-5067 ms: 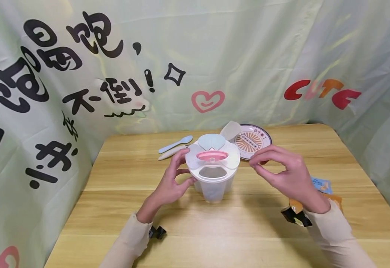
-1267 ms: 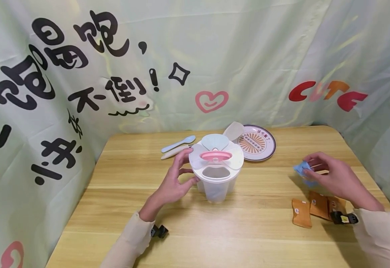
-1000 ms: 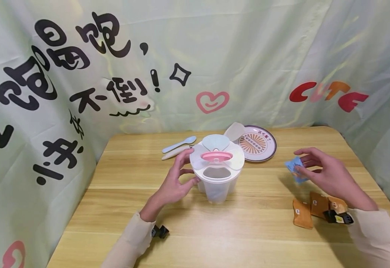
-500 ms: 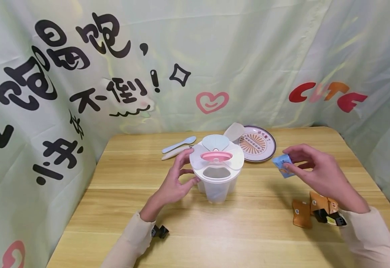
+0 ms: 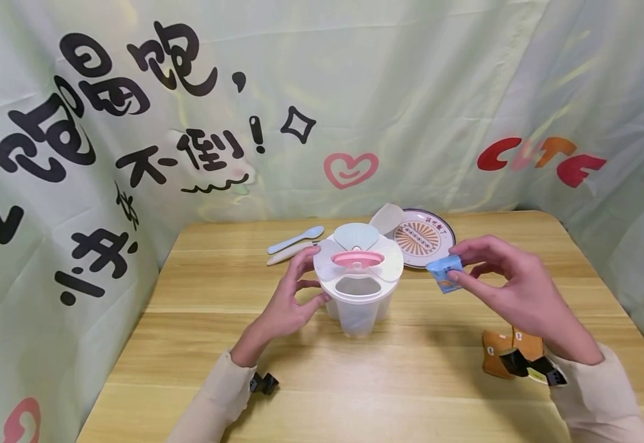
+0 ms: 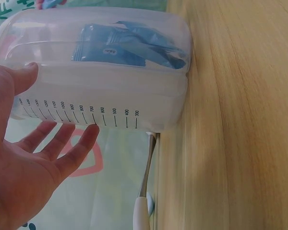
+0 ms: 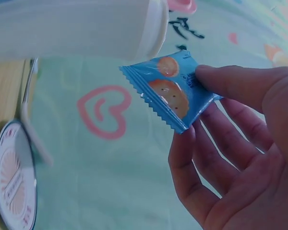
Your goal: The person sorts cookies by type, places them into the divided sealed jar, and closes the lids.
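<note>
A translucent lidded food container (image 5: 357, 317) stands upright on the table, its whitish lid bearing a pink handle and one open grey-looking port at the front. My left hand (image 5: 288, 301) holds its left side, thumb in front and fingers behind. Blue packets (image 6: 110, 45) show through its marked wall in the left wrist view. My right hand (image 5: 512, 286) pinches a small blue biscuit packet (image 5: 443, 272) between thumb and fingers, right of the container and above the table. In the right wrist view, biscuits are printed on that packet (image 7: 170, 91).
Several orange packets (image 5: 496, 354) lie under my right wrist, partly hidden. Behind the container are a round patterned plate (image 5: 424, 240), a blue spoon (image 5: 296, 240) and a white-handled utensil (image 5: 285, 253). A printed curtain (image 5: 410, 92) hangs behind the table (image 5: 322, 400).
My right hand went from beside the container to the right, took the blue biscuit packet, and has carried it back left toward the container. My left hand stays on the container.
</note>
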Tool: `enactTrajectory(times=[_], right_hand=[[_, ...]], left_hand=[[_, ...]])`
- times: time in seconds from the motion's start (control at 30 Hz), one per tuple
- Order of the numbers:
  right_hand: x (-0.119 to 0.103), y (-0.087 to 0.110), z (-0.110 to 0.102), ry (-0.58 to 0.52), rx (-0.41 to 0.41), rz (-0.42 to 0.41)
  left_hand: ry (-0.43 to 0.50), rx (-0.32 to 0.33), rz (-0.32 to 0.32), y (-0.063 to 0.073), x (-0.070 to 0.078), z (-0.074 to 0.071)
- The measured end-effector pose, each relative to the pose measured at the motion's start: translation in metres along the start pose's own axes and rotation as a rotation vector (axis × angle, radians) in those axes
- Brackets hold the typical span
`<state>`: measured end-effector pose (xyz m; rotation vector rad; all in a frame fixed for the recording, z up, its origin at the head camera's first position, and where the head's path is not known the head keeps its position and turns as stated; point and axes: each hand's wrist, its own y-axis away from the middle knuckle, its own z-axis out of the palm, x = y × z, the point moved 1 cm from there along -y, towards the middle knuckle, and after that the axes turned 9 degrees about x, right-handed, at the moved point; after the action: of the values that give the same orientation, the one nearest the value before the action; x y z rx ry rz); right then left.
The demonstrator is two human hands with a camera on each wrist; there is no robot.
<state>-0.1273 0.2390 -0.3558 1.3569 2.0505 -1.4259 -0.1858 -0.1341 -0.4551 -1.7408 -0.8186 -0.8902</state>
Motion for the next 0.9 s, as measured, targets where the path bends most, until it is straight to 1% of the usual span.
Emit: enactTrajectory(times=[0.23, 0.43, 0.63, 0.73, 0.9], right_hand=[[-0.019, -0.004, 0.008, -0.050, 0.010, -0.061], [-0.033, -0.009, 0.017, -0.134, -0.001, -0.123], [-0.045, -0.014, 0.030, -0.248, -0.020, -0.144], [-0.047, -0.016, 0.037, -0.301, -0.028, -0.156], [-0.050, -0.018, 0.049, -0.306, -0.036, -0.167]], left_hand=[[-0.003, -0.004, -0.002, -0.001, 0.000, 0.000], [-0.010, -0.005, -0.003, 0.000, 0.000, 0.000], [-0.011, -0.006, 0.000, 0.000, 0.000, 0.000], [-0.009, -0.002, 0.013, -0.001, 0.000, 0.000], [-0.011, -0.001, 0.014, -0.001, -0.001, 0.001]])
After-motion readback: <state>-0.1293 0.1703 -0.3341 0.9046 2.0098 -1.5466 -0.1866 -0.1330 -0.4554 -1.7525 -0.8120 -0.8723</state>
